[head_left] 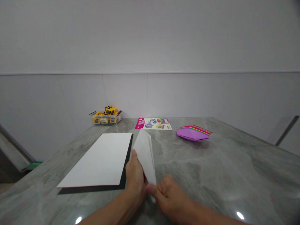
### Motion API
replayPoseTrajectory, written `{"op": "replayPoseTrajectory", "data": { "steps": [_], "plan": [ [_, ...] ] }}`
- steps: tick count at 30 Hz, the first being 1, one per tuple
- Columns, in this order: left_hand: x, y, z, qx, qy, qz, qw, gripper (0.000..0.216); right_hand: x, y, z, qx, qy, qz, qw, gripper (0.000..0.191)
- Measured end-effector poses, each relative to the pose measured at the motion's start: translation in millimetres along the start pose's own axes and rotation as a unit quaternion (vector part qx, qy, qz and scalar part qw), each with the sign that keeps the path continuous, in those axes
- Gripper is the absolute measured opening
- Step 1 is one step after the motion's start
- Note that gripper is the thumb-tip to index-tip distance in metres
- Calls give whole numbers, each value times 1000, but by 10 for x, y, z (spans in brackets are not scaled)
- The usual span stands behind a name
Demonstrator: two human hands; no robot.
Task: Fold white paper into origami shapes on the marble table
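Note:
A folded sheet of white paper stands tilted up between my hands, its pointed end facing away from me. My left hand grips its left side, thumb stretched along the paper's face. Lower down, my right hand pinches the near right corner between thumb and curled fingers. The layers show along the right edge of the fold. Left of my hands lies a stack of white sheets with a black sheet showing beneath it.
A purple folded-paper piece with rainbow stripes rests on the right of the grey marbled table. Near the wall lies a colourful printed booklet. A clear plastic box holding yellow toy vehicles stands at the back left.

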State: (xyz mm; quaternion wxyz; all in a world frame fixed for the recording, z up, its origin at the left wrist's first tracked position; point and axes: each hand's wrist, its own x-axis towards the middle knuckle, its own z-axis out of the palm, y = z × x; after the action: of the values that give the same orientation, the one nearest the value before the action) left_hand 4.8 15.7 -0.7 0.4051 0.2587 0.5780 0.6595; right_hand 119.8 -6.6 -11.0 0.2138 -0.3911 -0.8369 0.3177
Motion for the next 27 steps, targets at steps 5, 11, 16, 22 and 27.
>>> {"op": "replayPoseTrajectory", "data": {
  "steps": [5, 11, 16, 22, 27],
  "plan": [
    [10, 15, 7, -36, -138, 71, 987, 43, 66, 114, -193, 268, -60, 76, 959, 65],
    [-6, 65, -55, 65, -99, 194, 974, 45, 82, 201, -276, 448, -169, 135, 868, 61],
    [52, 33, -71, 18, -202, 80, 976, 40, 116, 242, -254, 261, -82, 54, 960, 70],
    [-20, -45, -13, -35, -294, -31, 955, 40, 146, 289, -289, 319, 3, 38, 947, 67],
    [-181, -56, 44, 11, -243, -89, 966, 55, 96, 174, -209, 302, 49, 4, 952, 64]
  ]
}}
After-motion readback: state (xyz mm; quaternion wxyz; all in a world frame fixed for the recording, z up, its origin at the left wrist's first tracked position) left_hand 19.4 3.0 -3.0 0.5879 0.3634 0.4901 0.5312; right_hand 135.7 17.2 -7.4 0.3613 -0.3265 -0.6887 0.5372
